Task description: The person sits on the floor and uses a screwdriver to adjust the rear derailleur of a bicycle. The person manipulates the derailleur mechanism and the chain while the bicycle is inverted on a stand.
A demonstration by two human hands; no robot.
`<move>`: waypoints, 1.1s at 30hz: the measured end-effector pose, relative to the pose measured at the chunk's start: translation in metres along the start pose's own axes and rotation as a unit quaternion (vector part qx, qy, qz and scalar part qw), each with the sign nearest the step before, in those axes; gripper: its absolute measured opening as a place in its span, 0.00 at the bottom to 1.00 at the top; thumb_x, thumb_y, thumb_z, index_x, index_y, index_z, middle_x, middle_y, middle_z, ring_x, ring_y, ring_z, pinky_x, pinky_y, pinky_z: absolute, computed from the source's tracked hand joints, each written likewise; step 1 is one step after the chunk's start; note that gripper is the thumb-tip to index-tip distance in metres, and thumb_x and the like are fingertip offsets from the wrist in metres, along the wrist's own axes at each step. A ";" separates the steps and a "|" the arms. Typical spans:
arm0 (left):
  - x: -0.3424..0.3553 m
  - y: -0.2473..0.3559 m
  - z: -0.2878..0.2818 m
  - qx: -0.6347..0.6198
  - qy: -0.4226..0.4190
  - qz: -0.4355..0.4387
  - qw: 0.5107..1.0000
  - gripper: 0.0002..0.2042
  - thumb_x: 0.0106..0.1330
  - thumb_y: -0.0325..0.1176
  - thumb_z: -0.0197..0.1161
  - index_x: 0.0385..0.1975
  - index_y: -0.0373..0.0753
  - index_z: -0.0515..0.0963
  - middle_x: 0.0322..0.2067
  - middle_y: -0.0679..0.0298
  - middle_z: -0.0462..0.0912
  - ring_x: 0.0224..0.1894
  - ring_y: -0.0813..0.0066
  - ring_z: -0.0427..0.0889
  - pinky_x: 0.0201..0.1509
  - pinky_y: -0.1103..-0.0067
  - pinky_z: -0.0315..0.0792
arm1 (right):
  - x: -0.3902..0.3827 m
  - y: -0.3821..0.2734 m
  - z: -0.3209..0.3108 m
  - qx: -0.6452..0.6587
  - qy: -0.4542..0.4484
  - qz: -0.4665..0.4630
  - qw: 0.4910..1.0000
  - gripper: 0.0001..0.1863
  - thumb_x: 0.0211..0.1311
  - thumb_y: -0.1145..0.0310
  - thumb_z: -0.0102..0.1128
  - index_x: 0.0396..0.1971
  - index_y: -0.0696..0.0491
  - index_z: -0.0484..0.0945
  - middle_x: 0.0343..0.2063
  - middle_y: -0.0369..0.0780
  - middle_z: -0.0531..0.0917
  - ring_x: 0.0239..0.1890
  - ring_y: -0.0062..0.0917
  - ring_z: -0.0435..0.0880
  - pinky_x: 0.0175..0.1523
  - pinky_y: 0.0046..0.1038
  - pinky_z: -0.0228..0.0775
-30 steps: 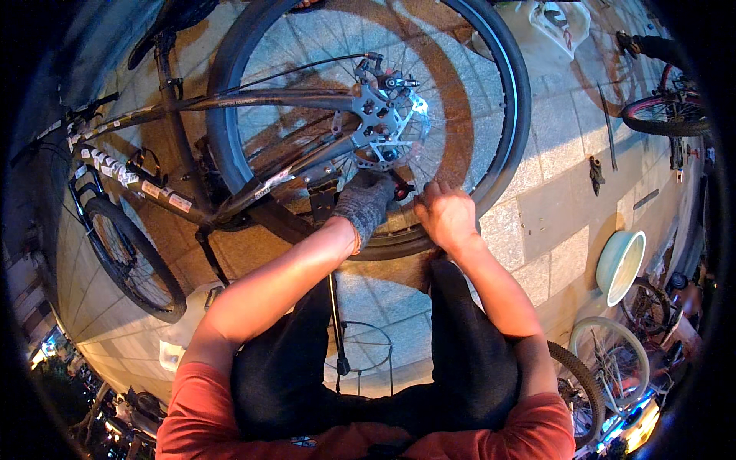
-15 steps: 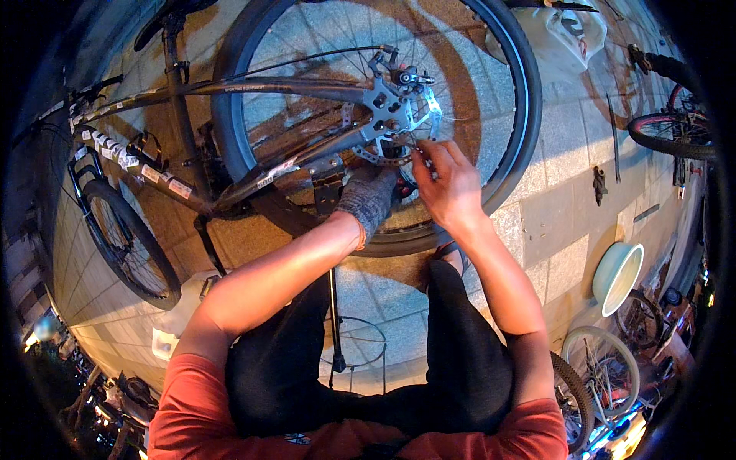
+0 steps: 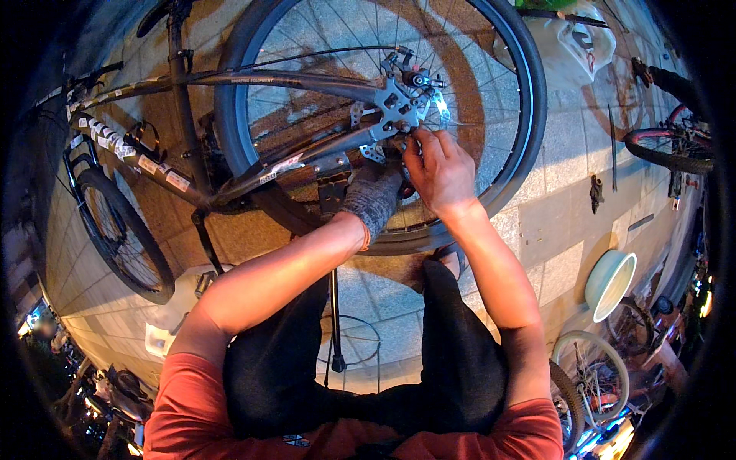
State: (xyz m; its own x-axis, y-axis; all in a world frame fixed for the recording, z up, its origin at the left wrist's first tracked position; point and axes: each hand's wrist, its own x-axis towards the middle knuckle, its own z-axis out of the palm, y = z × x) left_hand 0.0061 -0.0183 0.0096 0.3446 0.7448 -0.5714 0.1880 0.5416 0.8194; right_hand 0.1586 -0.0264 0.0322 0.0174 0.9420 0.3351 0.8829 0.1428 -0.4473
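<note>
Right hand point(image 3: 441, 172) moved up, brake disc point(image 3: 442, 112) just beyond

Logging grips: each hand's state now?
Left hand, grey-gloved: by perforated silver metal rotor; grip hidden, can't be told.
Right hand, bare: curled; whether fully closed or holding anything can't be told.

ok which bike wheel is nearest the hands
The big wheel at top centre: the gloved left hand and bare right hand are right at it; other wheels sit well apart.
</note>
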 end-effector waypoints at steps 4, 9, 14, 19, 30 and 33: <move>-0.001 0.002 0.000 -0.036 0.006 0.001 0.999 0.14 0.73 0.38 0.53 0.42 0.34 0.81 0.34 0.55 0.86 0.32 0.65 0.81 0.41 0.68 0.75 | 0.002 0.001 0.000 -0.009 -0.003 -0.017 1.000 0.14 0.60 0.68 0.69 0.44 0.55 0.80 0.30 0.42 0.78 0.28 0.39 0.83 0.32 0.37 0.77; -0.001 0.011 -0.006 0.032 -0.020 -0.041 0.998 0.15 0.73 0.39 0.54 0.48 0.35 0.80 0.44 0.51 0.85 0.44 0.57 0.82 0.51 0.66 0.73 | 0.000 0.007 0.005 0.004 -0.002 0.002 1.000 0.14 0.60 0.67 0.70 0.43 0.55 0.80 0.31 0.43 0.79 0.30 0.41 0.83 0.32 0.39 0.77; 0.003 0.005 -0.007 0.207 -0.008 0.001 0.978 0.15 0.72 0.37 0.54 0.51 0.36 0.79 0.51 0.47 0.83 0.53 0.45 0.79 0.56 0.63 0.72 | 0.001 0.002 0.004 0.047 0.025 0.064 0.997 0.13 0.61 0.66 0.70 0.41 0.56 0.81 0.31 0.45 0.80 0.30 0.44 0.83 0.33 0.42 0.77; 0.007 0.000 -0.011 0.384 -0.074 0.077 0.917 0.15 0.74 0.36 0.53 0.54 0.37 0.78 0.53 0.48 0.82 0.53 0.48 0.79 0.58 0.65 0.72 | 0.000 0.006 0.004 0.036 0.027 0.058 0.997 0.11 0.62 0.66 0.69 0.38 0.55 0.81 0.30 0.45 0.80 0.29 0.43 0.83 0.33 0.42 0.77; 0.002 0.000 0.000 0.040 0.036 -0.029 0.998 0.17 0.78 0.40 0.49 0.48 0.33 0.79 0.39 0.51 0.87 0.41 0.60 0.86 0.47 0.66 0.76 | 0.004 -0.006 0.006 0.027 0.036 0.050 0.998 0.07 0.64 0.69 0.65 0.38 0.56 0.80 0.32 0.46 0.80 0.30 0.45 0.83 0.34 0.42 0.77; 0.006 -0.008 0.000 0.058 0.044 -0.022 0.997 0.17 0.79 0.39 0.48 0.50 0.33 0.79 0.40 0.51 0.86 0.41 0.61 0.86 0.46 0.67 0.77 | 0.001 -0.007 0.010 0.018 0.022 0.064 0.998 0.09 0.65 0.69 0.64 0.40 0.57 0.78 0.34 0.48 0.80 0.30 0.46 0.83 0.34 0.44 0.77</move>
State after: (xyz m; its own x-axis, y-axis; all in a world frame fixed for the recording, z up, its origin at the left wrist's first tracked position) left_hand 0.0066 -0.0183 -0.0002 0.2527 0.7553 -0.6047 0.3072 0.5300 0.7904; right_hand 0.1472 -0.0233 0.0272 0.1497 0.9389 0.3099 0.8544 0.0349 -0.5184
